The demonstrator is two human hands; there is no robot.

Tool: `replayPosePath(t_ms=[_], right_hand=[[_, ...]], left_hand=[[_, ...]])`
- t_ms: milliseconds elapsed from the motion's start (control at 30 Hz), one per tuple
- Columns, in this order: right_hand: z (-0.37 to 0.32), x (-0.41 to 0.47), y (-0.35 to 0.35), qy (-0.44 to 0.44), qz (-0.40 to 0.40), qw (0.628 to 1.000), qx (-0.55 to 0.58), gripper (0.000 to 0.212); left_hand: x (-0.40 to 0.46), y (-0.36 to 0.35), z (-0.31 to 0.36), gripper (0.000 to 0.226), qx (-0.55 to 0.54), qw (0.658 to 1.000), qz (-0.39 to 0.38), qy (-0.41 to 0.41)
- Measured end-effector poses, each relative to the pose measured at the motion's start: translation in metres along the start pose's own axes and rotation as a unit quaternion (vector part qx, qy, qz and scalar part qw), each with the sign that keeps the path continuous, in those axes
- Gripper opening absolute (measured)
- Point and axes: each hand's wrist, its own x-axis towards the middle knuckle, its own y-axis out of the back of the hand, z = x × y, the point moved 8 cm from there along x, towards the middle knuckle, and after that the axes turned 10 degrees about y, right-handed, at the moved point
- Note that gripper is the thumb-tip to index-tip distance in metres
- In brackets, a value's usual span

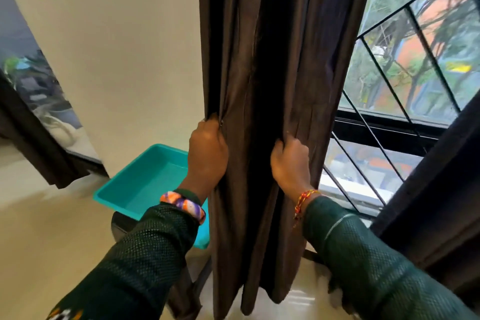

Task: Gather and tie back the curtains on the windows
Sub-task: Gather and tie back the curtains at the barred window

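Brown fabric is bunching under curled fingers (213,118): the left hand (207,153) is closing tight on the left edge of the dark curtain (259,60), knuckles toward the room. The right hand (291,161) is clenching the folds at the curtain's right edge, fingers wrapped into the cloth. The panel is hanging in gathered pleats between both fists, covering the left side of the window (415,65). A multicoloured band (183,205) is sitting on the left wrist, a red-yellow thread (304,200) on the right. A teal tray (145,182) is resting behind the left arm, beside the curtain.
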Motion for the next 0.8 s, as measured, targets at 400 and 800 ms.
replayPosePath(t_ms=[400,800], right_hand=[[-0.062,-0.079,-0.033,0.069,-0.01,0.997,0.021,0.067],[-0.077,-0.108,-0.061,0.114,-0.129,0.984,-0.041,0.063]], left_hand=[[-0.018,-0.002,0.021,0.027,-0.122,0.985,-0.101,-0.06],[-0.016,0.022,0.009,0.037,-0.161,0.978,-0.114,-0.063]])
